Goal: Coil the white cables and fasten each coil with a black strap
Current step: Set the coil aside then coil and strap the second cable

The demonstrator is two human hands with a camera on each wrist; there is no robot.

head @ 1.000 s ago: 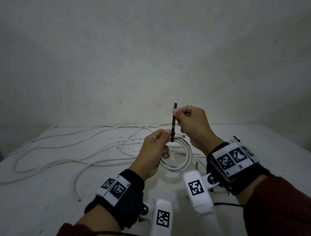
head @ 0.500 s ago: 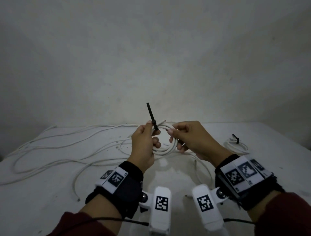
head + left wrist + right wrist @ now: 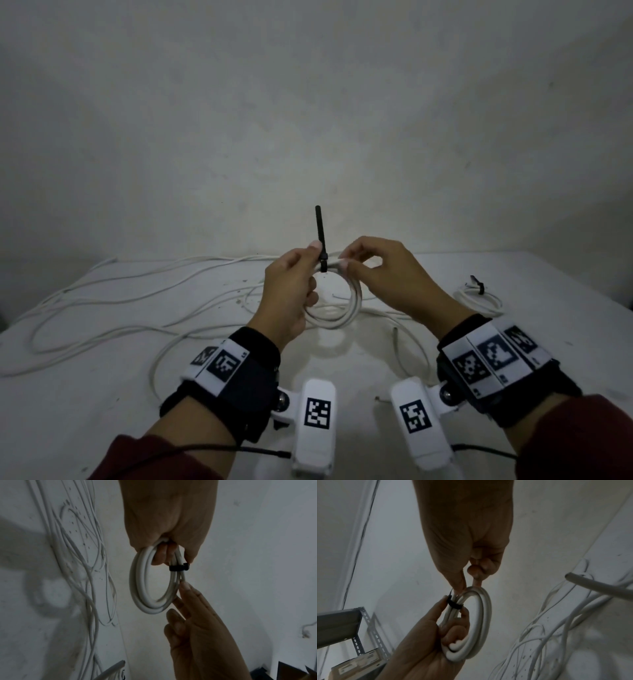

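Observation:
I hold a small coil of white cable (image 3: 344, 310) upright above the table. A black strap (image 3: 321, 236) is cinched around the top of the coil, and its free tail points straight up. My left hand (image 3: 301, 274) grips the coil just left of the strap, thumb against the strap's head. My right hand (image 3: 349, 264) pinches the coil's strands just right of the strap. The left wrist view shows the strap band (image 3: 178, 568) tight around the coil (image 3: 150, 582). In the right wrist view the strap (image 3: 454, 604) sits between both hands on the coil (image 3: 482, 615).
Several loose white cables (image 3: 137, 284) sprawl over the left and middle of the white table (image 3: 85, 411). A strapped coil (image 3: 479, 299) lies at the right. A cable end (image 3: 395, 342) lies below my hands. A metal shelf (image 3: 342, 622) stands beyond the table.
My right hand let go of the strap tail and now pinches the coil beside the strap. The tail tilted left, then stood upright again. The left hand kept its grip.

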